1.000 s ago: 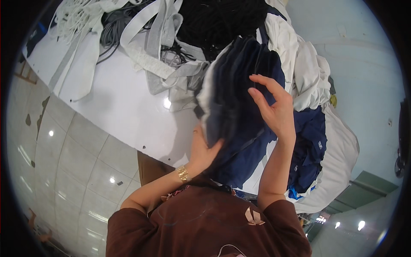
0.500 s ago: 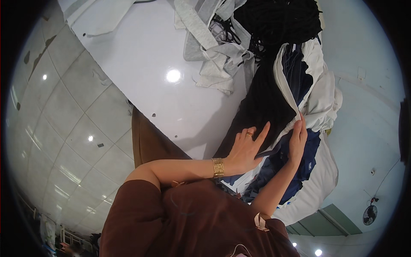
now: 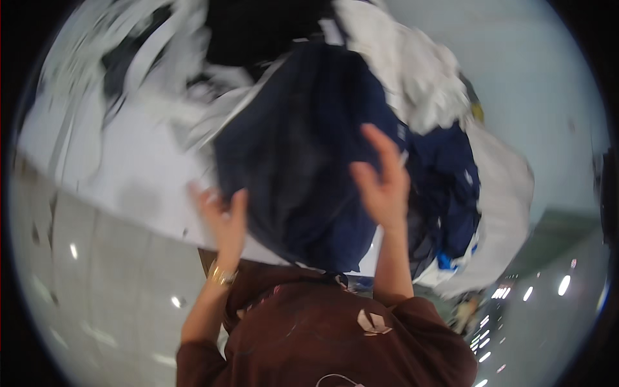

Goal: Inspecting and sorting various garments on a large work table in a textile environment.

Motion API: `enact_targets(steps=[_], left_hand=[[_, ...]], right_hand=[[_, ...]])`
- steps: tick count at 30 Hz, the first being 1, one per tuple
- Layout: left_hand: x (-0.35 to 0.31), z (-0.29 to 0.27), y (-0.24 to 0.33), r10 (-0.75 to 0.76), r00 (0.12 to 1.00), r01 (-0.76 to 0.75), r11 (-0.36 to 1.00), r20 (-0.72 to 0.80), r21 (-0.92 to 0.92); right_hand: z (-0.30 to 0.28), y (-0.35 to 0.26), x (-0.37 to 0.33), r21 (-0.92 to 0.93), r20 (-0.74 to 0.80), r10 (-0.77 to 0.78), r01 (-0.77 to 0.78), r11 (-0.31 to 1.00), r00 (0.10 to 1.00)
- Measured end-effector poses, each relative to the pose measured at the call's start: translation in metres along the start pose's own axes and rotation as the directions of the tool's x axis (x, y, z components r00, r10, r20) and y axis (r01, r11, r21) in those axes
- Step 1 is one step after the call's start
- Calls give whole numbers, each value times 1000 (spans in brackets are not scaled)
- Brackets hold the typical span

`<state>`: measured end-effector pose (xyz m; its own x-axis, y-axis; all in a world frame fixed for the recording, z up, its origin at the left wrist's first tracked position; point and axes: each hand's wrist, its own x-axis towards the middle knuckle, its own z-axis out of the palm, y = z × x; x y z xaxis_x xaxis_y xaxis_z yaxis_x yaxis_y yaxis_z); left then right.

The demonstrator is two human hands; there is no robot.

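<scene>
Dark navy fabric, several soft folds deep, lies on the table in front of me and reaches its near edge. At its left edge my left hand is blurred, with thumb and fingers apart and nothing seen in them. Over the fabric's right side my right hand is open, thumb and fingers spread. Whether its fingertips touch the cloth is hard to tell. Past the navy fabric, black cloth is heaped at the far side.
Pale grey and white fabric strips spread over the far left of the white table. White cloth bunches at the far right. More navy cloth lies beside a large pale sack on the right. Tiled floor runs along the left.
My hands have moved apart, the left one leftward. Black cloth no longer covers the near area; navy fabric shows there instead. The whole view has turned.
</scene>
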<state>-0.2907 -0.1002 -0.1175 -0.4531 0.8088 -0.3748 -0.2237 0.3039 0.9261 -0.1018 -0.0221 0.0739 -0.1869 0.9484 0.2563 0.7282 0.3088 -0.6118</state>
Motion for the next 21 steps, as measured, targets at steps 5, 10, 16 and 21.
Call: enact_targets(steps=[5, 10, 16, 21], left_hand=[[-15, 30, 49, 879, 427, -828, 288, 210, 481], [-27, 91, 63, 557, 517, -780, -6, 650, 626], [-36, 93, 61, 734, 599, -552, 90, 320, 829], [-78, 125, 88, 709, 639, -649, 289, 298, 704]], right_hand=[[6, 73, -70, -188, 12, -55, 57, 981, 998], [-56, 134, -128, -99, -300, 77, -112, 989, 951], [-226, 265, -163, -351, -762, 10, -425, 834, 648], [-302, 337, -164, -576, -703, 123, -662, 479, 700]])
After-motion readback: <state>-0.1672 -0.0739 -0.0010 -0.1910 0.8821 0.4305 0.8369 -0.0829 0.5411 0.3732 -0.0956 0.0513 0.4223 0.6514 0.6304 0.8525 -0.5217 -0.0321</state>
